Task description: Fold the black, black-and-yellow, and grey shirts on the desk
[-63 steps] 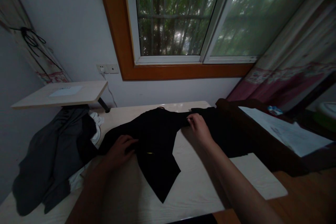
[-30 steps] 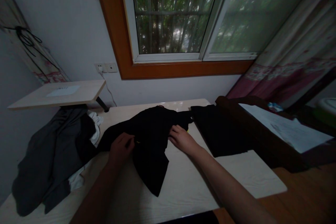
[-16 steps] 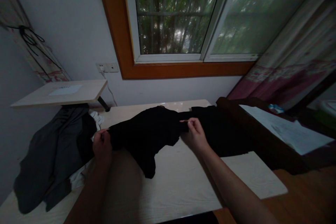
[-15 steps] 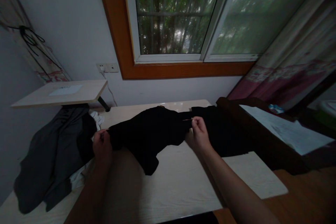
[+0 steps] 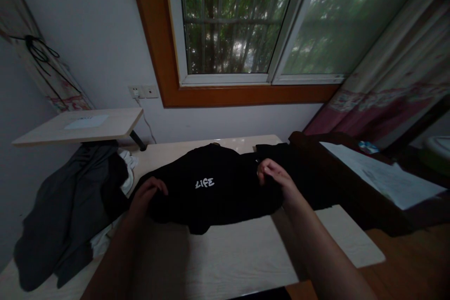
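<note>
- The black shirt (image 5: 225, 201) lies spread and bunched across the middle of the pale table (image 5: 246, 253), its white lettering (image 5: 204, 183) facing up; a short lobe of cloth sticks out at 6 o'clock.
- The left hand (image 5: 147, 193) is at the shirt's 9 o'clock end, fingers bent over the cloth and touching it; whether they grip it, I cannot tell.
- The right hand (image 5: 276, 174) is at the shirt's 3 o'clock end, thumb and fingers curled close together against the cloth; whether a fold is pinched between them, I cannot tell.
- From the lettering, a dark cloth (image 5: 312, 187) lies flat at 3 o'clock, just beside the shirt.
- At 9 o'clock, beyond the left hand, grey clothing (image 5: 59, 211) lies heaped, with white fabric (image 5: 128, 168) showing at its edge.
- At 10 o'clock a small raised shelf (image 5: 116, 122) carries a sheet of paper (image 5: 86, 122).
- At 12 o'clock, past the table, is the window (image 5: 232, 18).
- At 2 o'clock hangs a curtain (image 5: 379, 84).
</note>
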`<state>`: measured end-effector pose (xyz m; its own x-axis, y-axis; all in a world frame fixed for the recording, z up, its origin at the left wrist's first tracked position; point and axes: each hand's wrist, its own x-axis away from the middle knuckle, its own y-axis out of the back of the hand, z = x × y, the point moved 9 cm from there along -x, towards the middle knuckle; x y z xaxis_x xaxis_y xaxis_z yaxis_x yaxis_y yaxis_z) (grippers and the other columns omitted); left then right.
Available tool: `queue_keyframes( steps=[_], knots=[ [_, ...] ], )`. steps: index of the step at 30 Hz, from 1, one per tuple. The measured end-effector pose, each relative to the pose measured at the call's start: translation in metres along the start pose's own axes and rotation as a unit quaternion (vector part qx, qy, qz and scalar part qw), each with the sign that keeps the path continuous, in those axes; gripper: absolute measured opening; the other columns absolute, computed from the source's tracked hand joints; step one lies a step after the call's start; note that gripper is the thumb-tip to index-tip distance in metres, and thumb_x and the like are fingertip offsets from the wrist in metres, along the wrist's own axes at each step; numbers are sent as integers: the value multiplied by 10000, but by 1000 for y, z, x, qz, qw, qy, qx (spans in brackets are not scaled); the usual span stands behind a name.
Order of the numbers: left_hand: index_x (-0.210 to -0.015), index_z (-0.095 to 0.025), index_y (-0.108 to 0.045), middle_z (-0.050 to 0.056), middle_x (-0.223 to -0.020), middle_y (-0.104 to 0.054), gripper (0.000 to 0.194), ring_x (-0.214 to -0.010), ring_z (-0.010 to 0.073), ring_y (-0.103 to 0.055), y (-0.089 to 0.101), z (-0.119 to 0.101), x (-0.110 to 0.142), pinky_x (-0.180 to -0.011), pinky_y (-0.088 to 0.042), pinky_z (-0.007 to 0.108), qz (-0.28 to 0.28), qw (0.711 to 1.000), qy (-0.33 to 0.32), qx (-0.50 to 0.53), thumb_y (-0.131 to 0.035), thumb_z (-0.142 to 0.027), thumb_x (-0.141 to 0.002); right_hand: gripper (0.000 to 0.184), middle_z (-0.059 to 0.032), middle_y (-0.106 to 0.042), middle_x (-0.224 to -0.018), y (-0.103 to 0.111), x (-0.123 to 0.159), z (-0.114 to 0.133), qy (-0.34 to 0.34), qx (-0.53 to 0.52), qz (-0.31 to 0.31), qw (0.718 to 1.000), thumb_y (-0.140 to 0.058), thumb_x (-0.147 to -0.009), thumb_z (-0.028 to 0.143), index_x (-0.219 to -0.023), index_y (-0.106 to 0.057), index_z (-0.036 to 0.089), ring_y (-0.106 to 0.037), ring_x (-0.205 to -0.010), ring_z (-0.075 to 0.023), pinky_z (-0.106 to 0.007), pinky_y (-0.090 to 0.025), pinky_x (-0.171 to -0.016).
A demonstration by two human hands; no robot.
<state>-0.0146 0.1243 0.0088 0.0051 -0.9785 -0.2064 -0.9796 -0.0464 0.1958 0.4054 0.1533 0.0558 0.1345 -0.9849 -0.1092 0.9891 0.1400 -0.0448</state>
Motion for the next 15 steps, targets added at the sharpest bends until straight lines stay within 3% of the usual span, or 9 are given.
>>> queue_keyframes(
  steps=[2, 4, 9, 12, 15],
  knots=[
    [-808, -226, -579, 63, -808, -707, 274, -796, 229, -650, -25, 0, 7, -782, -523, 385, 140, 990, 35, 1, -542, -494, -853, 341, 10, -620, -710, -19, 3, -9, -64, 26, 100, 993, -611, -896, 560, -851, -522, 234, -486, -488, -121, -243, -316, -459],
    [-883, -219, -656, 80, -915, -738, 301, -854, 234, -662, -38, -2, 13, -801, -529, 378, 206, 977, 54, -26, -543, -498, -883, 363, -21, -679, -803, -31, 2, -16, -87, 58, 146, 984, -589, -922, 573, -874, -556, 214, -551, -523, -117, -237, -350, -479],
    [-1104, -222, -719, 70, -990, -739, 341, -899, 220, -680, -40, -10, 10, -845, -539, 363, 182, 981, 43, -57, -515, -451, -955, 297, -55, -700, -956, -51, -16, -30, -8, 224, 154, 962, -593, -954, 479, -946, -674, 194, -663, -875, -187, -309, -513, -784],
    [-1126, -245, -726, 75, -1105, -741, 319, -1054, 249, -679, -38, -6, 6, -962, -527, 406, 158, 982, 20, -104, -548, -443, -950, 173, -67, -682, -1100, -71, -18, -40, 72, 344, 185, 918, -665, -922, 321, -1054, -710, 218, -636, -1053, -212, -365, -484, -972],
    [-1142, -265, -729, 77, -1185, -732, 313, -1121, 265, -667, -41, 0, 6, -1024, -509, 450, 166, 971, -4, -172, -572, -437, -934, 237, -68, -662, -1136, -84, -16, -52, 97, 428, 206, 875, -723, -853, 190, -1087, -712, 225, -612, -1112, -224, -380, -459, -1019]
  ],
)
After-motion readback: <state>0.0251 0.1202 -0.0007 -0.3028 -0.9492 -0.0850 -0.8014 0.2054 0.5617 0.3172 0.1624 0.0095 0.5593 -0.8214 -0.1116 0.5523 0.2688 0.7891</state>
